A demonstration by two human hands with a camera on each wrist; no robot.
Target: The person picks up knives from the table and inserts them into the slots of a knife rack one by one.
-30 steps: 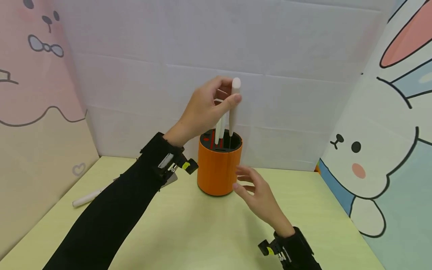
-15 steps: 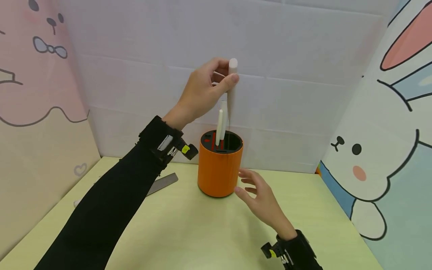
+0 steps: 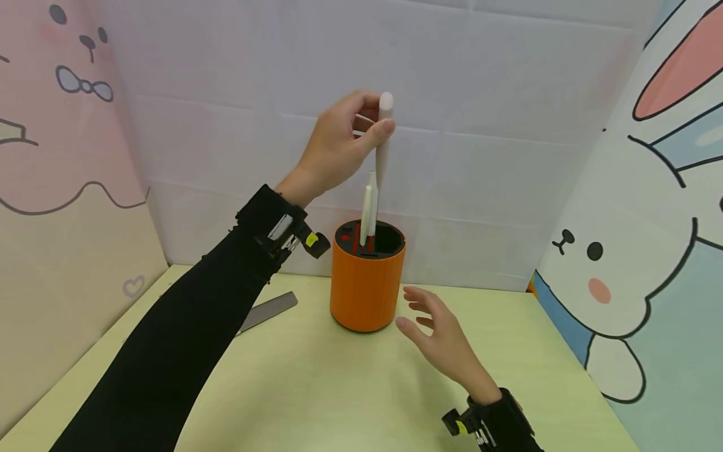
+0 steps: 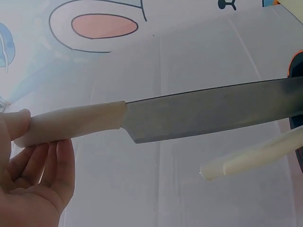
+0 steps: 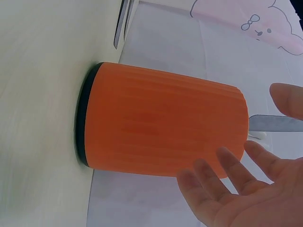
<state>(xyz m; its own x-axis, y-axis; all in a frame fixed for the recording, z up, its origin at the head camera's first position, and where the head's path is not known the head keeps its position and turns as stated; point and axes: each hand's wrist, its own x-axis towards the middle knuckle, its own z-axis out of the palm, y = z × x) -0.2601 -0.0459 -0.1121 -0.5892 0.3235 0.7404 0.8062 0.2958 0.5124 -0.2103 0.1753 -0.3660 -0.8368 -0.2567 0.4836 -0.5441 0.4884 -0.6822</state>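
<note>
My left hand point(image 3: 344, 141) pinches the pale handle of a kitchen knife point(image 4: 203, 113) between thumb and fingers, above an orange round knife block point(image 3: 367, 289). The knife hangs point down; in the left wrist view its broad blade reaches toward the block's black top, and the tip is out of sight. Other white-handled utensils point(image 3: 367, 213) stand upright in the block's slots. My right hand point(image 3: 443, 342) is held apart from the block at its lower right, fingers loosely spread, holding nothing. In the right wrist view, part of a blade point(image 5: 274, 123) shows above the block's rim.
On the pale yellow table point(image 3: 316, 389) a flat grey blade point(image 3: 270, 310) lies left of the block, partly hidden behind my left sleeve. A white sheet point(image 3: 480, 188) hangs close behind. Cartoon-printed panels point(image 3: 638, 301) stand at both sides.
My left hand has raised the knife, mostly in the first half second, and shifted slightly left. More of the grey blade on the table shows. My right hand has drifted slightly down and away from the block.
</note>
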